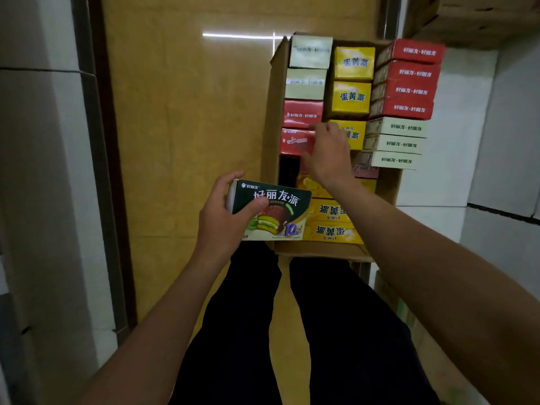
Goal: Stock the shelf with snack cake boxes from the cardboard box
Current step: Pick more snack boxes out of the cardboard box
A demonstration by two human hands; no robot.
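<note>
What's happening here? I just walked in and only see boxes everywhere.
A person stands over an open cardboard box packed with red, yellow and pale snack cake boxes. The left hand holds a dark green box already lifted out, while the right hand reaches in, fingers on a red box.

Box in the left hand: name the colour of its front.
Dark green front, cream along the bottom; head view.

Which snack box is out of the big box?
The green box, gripped by the left hand. The others all sit in the cardboard box.
</note>
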